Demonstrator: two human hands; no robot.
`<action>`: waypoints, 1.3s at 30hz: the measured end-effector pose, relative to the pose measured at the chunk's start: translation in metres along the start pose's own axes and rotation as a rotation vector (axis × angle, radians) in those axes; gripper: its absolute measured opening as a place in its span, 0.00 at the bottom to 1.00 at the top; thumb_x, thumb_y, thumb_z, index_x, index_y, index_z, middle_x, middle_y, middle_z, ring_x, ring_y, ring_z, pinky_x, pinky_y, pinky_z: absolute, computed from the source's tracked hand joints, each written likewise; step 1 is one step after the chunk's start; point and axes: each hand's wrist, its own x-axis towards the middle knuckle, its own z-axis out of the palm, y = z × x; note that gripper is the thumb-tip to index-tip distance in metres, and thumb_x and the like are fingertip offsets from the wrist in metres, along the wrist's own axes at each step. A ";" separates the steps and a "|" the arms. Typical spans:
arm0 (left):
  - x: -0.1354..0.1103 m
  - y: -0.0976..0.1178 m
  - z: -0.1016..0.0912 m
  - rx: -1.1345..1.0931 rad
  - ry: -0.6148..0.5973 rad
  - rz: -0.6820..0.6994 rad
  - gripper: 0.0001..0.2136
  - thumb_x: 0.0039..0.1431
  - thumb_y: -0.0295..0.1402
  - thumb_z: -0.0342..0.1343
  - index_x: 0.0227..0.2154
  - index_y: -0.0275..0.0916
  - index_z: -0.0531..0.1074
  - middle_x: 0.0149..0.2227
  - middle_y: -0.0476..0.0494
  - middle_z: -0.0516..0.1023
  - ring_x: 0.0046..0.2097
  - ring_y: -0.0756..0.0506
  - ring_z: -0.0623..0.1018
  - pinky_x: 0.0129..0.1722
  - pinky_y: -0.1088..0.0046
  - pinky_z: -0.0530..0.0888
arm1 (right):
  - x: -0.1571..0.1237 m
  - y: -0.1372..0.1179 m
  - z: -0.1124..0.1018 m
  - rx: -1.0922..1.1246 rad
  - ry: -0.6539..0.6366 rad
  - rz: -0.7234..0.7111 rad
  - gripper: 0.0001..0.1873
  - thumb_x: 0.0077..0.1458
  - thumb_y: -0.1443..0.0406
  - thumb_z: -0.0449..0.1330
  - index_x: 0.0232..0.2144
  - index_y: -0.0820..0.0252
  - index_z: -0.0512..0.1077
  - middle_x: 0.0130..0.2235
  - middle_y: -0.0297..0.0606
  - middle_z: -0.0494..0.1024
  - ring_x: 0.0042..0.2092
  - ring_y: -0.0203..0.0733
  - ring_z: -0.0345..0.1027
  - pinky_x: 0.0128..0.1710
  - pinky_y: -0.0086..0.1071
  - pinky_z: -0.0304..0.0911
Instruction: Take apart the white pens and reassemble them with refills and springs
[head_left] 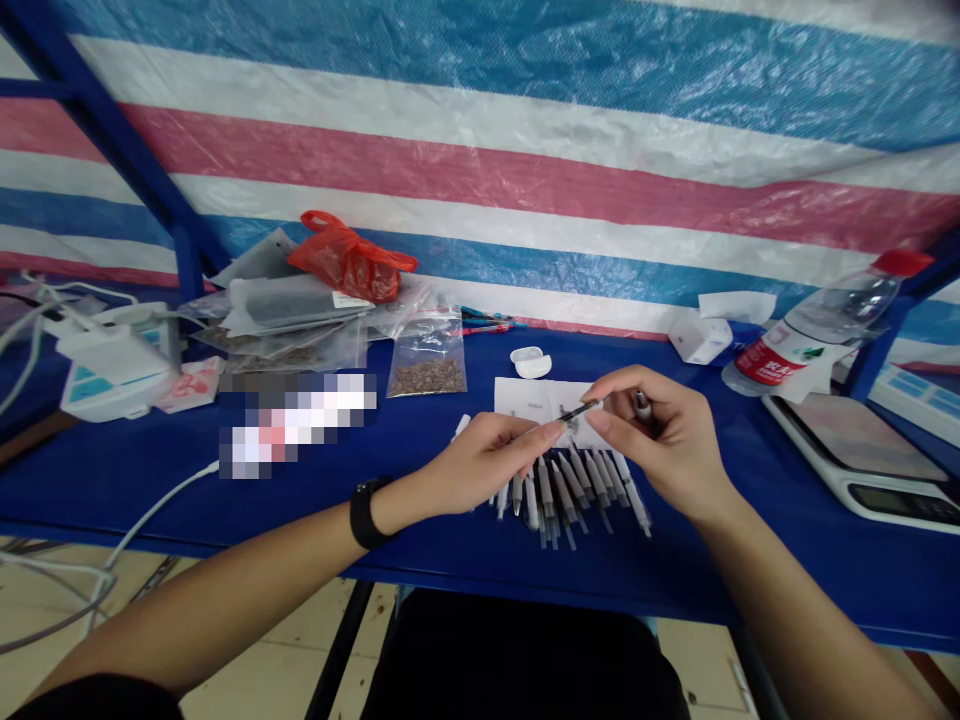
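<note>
My left hand [480, 462] pinches one end of a slim dark pen part [579, 411] between thumb and forefinger. The other end is between the thumb and forefinger of my right hand [671, 432]. Tucked in the curled fingers of that same hand is a pen barrel [643, 404], its rounded end showing. Beneath both hands, a row of white and grey pens [566, 485] with clear ends lies on the blue table. Behind the pens is a white paper sheet [517, 395] with small dark pieces on it, partly covered by my fingers.
A white earbud case [530, 362] sits behind the sheet. To the left are bags of small brown parts [427, 377], a red plastic bag [352, 260] and a white power strip [120, 360]. On the right stand a tilted bottle [810, 335] and a scale [870, 440].
</note>
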 end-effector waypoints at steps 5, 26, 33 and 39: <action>-0.001 0.004 0.000 -0.037 0.001 -0.011 0.28 0.67 0.53 0.45 0.16 0.39 0.62 0.15 0.56 0.55 0.19 0.54 0.59 0.23 0.75 0.58 | 0.007 0.002 -0.004 0.331 0.101 0.155 0.08 0.59 0.60 0.60 0.30 0.55 0.76 0.20 0.26 0.52 0.22 0.34 0.44 0.22 0.31 0.48; -0.001 0.008 0.000 -0.034 -0.053 -0.070 0.29 0.66 0.55 0.46 0.16 0.39 0.60 0.15 0.56 0.57 0.19 0.54 0.60 0.24 0.75 0.59 | 0.015 -0.002 -0.007 0.493 0.254 0.197 0.13 0.45 0.52 0.76 0.35 0.46 0.84 0.29 0.30 0.72 0.26 0.29 0.61 0.27 0.25 0.66; -0.001 0.005 0.000 -0.030 -0.054 -0.064 0.28 0.67 0.53 0.46 0.16 0.39 0.60 0.15 0.56 0.56 0.19 0.54 0.60 0.24 0.75 0.58 | 0.012 -0.005 -0.005 0.465 0.217 0.121 0.12 0.46 0.53 0.76 0.33 0.47 0.85 0.27 0.31 0.70 0.27 0.31 0.62 0.26 0.25 0.66; 0.000 0.005 0.000 -0.026 -0.053 -0.058 0.28 0.67 0.53 0.46 0.16 0.39 0.60 0.15 0.55 0.57 0.19 0.54 0.60 0.24 0.75 0.58 | 0.007 -0.001 -0.001 0.329 0.127 0.051 0.08 0.52 0.56 0.73 0.36 0.46 0.85 0.30 0.32 0.72 0.28 0.32 0.67 0.27 0.29 0.68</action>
